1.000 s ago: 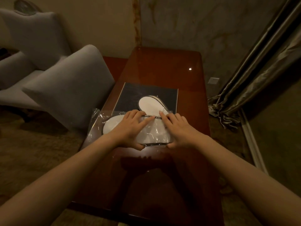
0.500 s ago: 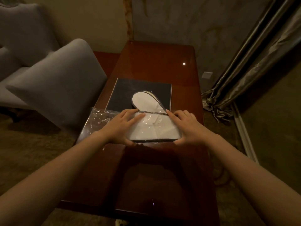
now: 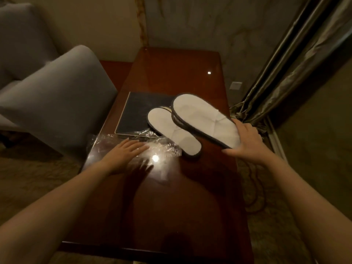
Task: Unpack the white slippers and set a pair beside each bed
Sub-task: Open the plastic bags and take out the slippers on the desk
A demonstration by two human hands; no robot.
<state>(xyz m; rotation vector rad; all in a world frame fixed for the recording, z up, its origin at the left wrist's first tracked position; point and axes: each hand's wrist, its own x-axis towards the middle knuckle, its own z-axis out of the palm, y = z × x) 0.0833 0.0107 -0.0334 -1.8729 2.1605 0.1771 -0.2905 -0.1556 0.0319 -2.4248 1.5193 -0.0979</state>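
Here the right hand (image 3: 245, 141) grips flat white dark-edged slippers (image 3: 205, 121); the left hand (image 3: 123, 155), fingers spread, presses crinkled clear plastic wrap (image 3: 163, 149) on the glossy brown wooden table (image 3: 171, 206)

A second ago both hands pressed on the wrapped slippers at the left side of the worktop. Now the slippers are out of the plastic bag (image 3: 133, 149). The right hand (image 3: 245, 143) has moved to the right and lifted; it grips the heel end of one white slipper (image 3: 205, 119), which is raised and tilted above the worktop. A second white slipper (image 3: 171, 132) now lies uncovered just under it, partly on the dark mat (image 3: 141, 113). The left hand (image 3: 123, 155) lies flat with spread fingers on the empty, crumpled bag.
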